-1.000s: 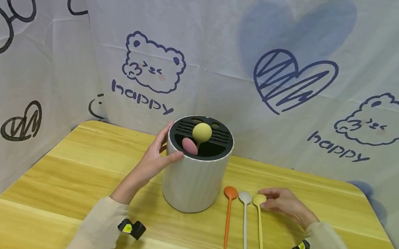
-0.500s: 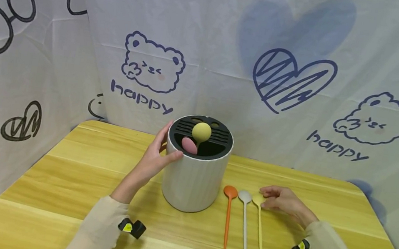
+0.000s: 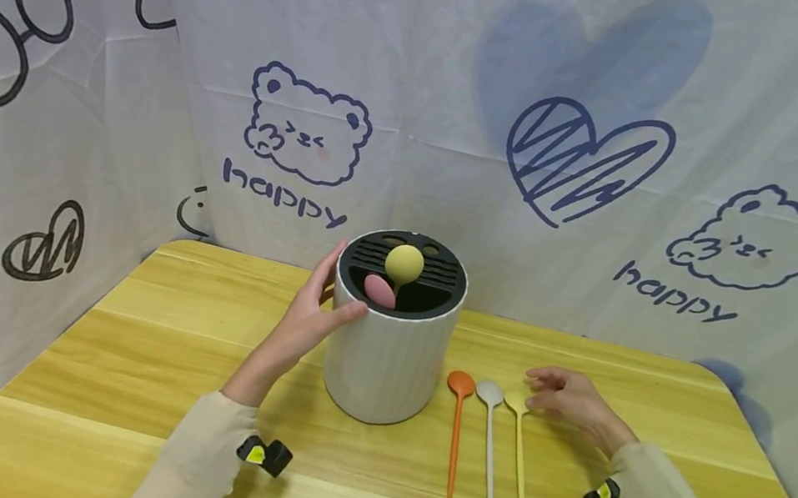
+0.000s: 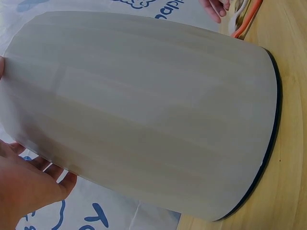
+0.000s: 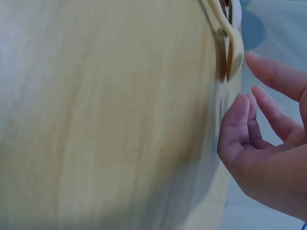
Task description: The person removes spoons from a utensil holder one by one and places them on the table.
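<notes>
White ribbed holder point(image 3: 383, 369): upright near the middle of the bench point(image 3: 351, 495), gripped by the left hand point(image 3: 305, 317) at its 9 o'clock side.
The left thumb lies near the rim, fingers around the wall. At the black slotted lid point(image 3: 445, 268), a round yellow head point(image 3: 404, 265) stands near centre; a pink head point(image 3: 380, 291) sits between 7 and 8 o'clock. Between 4 and 5 o'clock of the holder lie, in outward order, the orange spoon point(image 3: 456, 433), white spoon point(image 3: 490, 442) and yellow spoon point(image 3: 520, 446), handles toward 6 o'clock. The right hand point(image 3: 568, 402), between 3 and 4 o'clock, holds nothing, fingers loosely bent beside the yellow bowl; contact cannot be determined. A printed curtain point(image 3: 424, 176) hangs at 12 o'clock.
</notes>
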`<state>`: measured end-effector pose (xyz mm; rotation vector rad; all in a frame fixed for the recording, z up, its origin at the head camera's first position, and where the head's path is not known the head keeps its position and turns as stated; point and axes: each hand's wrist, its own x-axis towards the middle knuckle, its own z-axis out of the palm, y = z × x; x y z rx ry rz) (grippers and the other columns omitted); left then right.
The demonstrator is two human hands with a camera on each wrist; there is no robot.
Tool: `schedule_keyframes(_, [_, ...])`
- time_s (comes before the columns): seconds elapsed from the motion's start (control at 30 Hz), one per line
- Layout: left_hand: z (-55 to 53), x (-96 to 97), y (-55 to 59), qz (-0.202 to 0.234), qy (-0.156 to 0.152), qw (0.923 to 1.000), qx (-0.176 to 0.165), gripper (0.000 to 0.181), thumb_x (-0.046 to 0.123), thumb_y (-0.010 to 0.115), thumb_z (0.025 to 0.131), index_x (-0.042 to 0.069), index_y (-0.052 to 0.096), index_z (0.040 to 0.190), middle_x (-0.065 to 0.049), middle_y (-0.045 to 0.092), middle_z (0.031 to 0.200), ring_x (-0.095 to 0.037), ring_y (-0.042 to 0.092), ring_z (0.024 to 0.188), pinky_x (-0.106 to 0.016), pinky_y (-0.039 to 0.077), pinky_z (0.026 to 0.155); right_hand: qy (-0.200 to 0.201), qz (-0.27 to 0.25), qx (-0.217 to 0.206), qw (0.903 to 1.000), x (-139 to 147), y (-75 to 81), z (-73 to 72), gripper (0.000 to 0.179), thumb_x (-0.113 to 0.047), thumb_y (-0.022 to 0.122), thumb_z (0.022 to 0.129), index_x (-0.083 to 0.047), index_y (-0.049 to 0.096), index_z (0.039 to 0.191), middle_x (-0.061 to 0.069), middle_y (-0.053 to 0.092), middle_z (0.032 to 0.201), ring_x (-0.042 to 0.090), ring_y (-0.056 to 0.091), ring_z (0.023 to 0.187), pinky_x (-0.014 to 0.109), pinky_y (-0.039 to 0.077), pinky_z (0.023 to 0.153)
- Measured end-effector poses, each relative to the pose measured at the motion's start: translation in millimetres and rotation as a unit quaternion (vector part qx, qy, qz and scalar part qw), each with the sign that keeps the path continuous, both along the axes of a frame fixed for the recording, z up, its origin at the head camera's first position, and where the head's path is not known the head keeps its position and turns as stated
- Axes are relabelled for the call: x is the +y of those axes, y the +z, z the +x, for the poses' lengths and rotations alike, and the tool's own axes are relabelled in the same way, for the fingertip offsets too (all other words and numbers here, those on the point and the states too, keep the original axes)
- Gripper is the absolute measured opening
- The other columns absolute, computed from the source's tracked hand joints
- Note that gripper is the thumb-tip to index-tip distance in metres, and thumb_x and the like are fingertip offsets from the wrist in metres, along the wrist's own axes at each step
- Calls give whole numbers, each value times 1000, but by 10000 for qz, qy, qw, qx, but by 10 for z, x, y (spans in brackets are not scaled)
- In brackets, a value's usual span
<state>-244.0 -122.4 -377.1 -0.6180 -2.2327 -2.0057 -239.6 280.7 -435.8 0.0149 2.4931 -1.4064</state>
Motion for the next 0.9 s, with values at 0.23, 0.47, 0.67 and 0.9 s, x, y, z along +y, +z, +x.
schedule_keyframes(0.23, [-4,1,1,-6,-19,10000,-54,111,68,70,73,18,16,156,-7,21,158,-28,23,141,-52,22,112,-12,215,559,9982,-69,134,47,47,-6,68,88,12,52,128,27,56,123,30,58,102,34,51,80])
schedule_keyframes(0.47, [9,0,17,-2,-18,10000,-87,111,67,71,73,18,15,156,-8,21,158,-28,22,142,-52,22,113,207,-7,789,9967,-306,409,134,46,-11,60,96,10,47,134,27,52,131,36,55,115,47,45,98])
schedule_keyframes(0.67, [8,3,24,18,-17,10000,-36,109,64,71,75,17,16,156,-8,22,157,-27,23,141,-51,22,113,414,-77,1046,9936,-518,714,207,41,-14,59,97,7,52,131,23,57,126,33,56,112,42,48,94])
schedule_keyframes(0.9, [13,10,29,-7,-9,10000,-39,107,63,71,76,17,16,156,-7,22,158,-27,22,142,-51,22,113,554,-170,1169,9915,-694,1056,247,39,-16,58,98,4,54,131,19,59,125,33,57,111,43,48,94])
